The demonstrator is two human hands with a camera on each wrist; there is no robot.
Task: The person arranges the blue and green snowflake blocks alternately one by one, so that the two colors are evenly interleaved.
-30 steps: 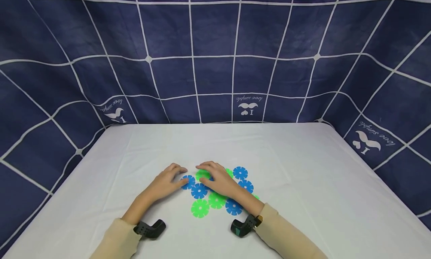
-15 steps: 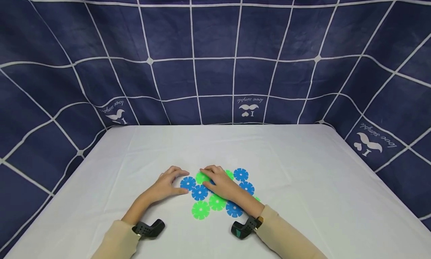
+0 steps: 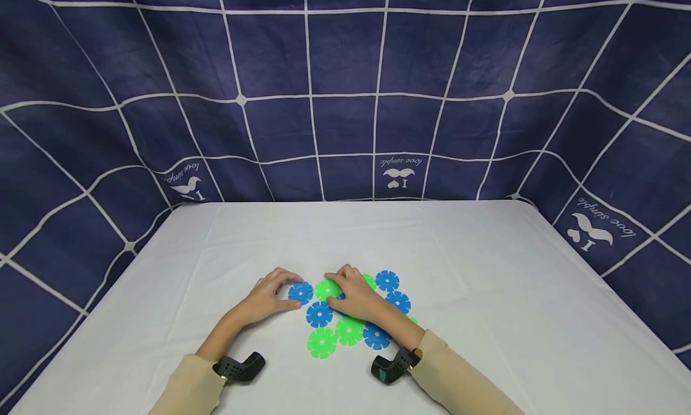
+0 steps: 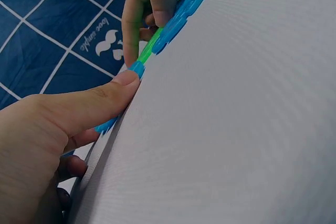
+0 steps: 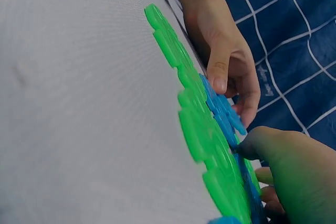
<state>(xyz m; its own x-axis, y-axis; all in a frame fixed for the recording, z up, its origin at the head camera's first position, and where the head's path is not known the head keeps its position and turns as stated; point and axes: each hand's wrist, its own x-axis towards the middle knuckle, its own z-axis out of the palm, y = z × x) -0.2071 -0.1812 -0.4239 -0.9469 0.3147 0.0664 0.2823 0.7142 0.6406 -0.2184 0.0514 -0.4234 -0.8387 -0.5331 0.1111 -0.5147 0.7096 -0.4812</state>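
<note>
In the head view my left hand (image 3: pixel 268 296) pinches the leftmost blue notched disc (image 3: pixel 300 292) between thumb and fingertips. My right hand (image 3: pixel 357 296) has its thumb and fingers around a green disc (image 3: pixel 326 289) and a mostly covered blue disc beside it. Just below lies another blue disc (image 3: pixel 320 314), with green discs (image 3: pixel 322 343) nearer the front. In the left wrist view the left thumb (image 4: pixel 123 85) presses on a blue disc's edge. The right wrist view shows the right thumb (image 5: pixel 257 142) against the discs; its fingertips are partly hidden.
More blue discs (image 3: pixel 387 280) and green ones lie behind and beside the right forearm. The white-covered table (image 3: pixel 464 247) meets a dark blue gridded cloth (image 3: pixel 345 121) at the back and sides. Each wrist wears a black device (image 3: pixel 240 367).
The left fingers have closed in on the leftmost blue disc. The right fingertips have settled at the green disc. The blue disc below and the front green discs have shifted slightly toward the front.
</note>
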